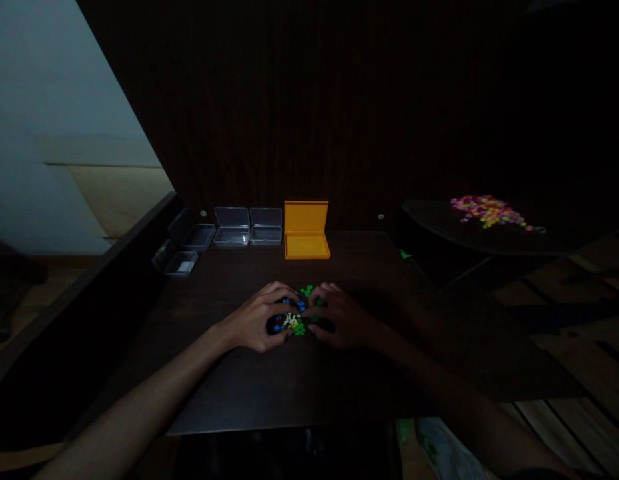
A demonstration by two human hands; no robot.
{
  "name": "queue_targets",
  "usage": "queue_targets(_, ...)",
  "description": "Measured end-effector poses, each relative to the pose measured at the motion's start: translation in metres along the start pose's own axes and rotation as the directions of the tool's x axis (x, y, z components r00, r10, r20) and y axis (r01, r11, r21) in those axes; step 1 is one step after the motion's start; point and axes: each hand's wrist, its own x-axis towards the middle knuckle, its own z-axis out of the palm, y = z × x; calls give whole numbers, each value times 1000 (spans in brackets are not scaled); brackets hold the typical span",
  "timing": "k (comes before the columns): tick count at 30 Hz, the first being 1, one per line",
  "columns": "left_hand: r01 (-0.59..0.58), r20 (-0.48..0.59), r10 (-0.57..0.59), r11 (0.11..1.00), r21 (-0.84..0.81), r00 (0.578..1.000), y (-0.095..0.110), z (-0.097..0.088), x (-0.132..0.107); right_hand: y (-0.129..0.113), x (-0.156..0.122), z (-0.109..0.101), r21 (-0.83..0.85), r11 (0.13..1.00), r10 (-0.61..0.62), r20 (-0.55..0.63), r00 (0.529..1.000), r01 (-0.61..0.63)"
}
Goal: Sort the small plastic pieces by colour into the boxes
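My left hand [265, 318] rests on the dark table with its fingers curved and apart, around the left side of a pile of small pieces. My right hand [339, 316] arches over the right side of the same pile, fingers apart too. Between them lie white pieces [291, 320], green pieces [299, 329] and blue pieces [302, 306]. More green pieces [307, 291] lie just beyond the fingertips. The fingers touch or nearly touch the pile, and part of it is hidden under them. I see no piece gripped in either hand.
A yellow box [307, 247] stands with its lid up at the back of the table [269, 393]. Several clear plastic boxes [232, 236], lids raised, line the back left. On a dark surface at the right lies a pink and yellow heap [492, 211]. A dark panel [314, 107] rises behind.
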Motion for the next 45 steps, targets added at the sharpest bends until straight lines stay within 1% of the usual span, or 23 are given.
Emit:
queue_targets(6,-2,16,2,1000,6,1000,0,-1,0,0,1,0,4,1000,-28,14,999,28)
queue_targets(14,4,-3,-4,1000,17,1000,0,0,0,1,1,1,-21,1000,-8,5,1000,8)
queue_targets(20,-4,-9,4,999,-34,1000,2,-2,1,1,0,3,11,1000,-20,-8,1000,20)
queue_targets(23,-30,-31,28,995,-91,999,2,-4,1,0,0,2,40,998,-43,35,998,41)
queue_targets(26,-35,-58,28,991,-131,998,0,-6,1,0,1,1,35,999,-34,76,997,32)
queue_targets(28,-23,-89,9,988,-155,996,-2,-7,0,-2,1,0,34,999,-23,55,998,21)
queue_targets(30,12,-125,-35,984,-179,991,-6,-8,-1,-5,1,-1,41,999,-15,36,999,13)
queue_targets(33,79,-173,-112,978,-192,979,-13,-9,-1,-11,2,-1,73,996,-47,58,997,43)
queue_targets(36,118,-200,-151,979,-165,968,-17,-9,-1,-13,1,-2,87,994,-71,83,994,64)
queue_targets(40,144,-196,-166,982,-124,966,-16,-10,-1,-11,0,-1,51,998,-34,58,998,31)
queue_targets(42,151,-181,-169,983,-107,969,-14,-11,0,-11,0,0,37,998,-43,40,998,42)
queue_targets(45,140,-146,-153,986,-92,977,-12,-11,-1,-13,1,2,39,997,-71,57,996,69)
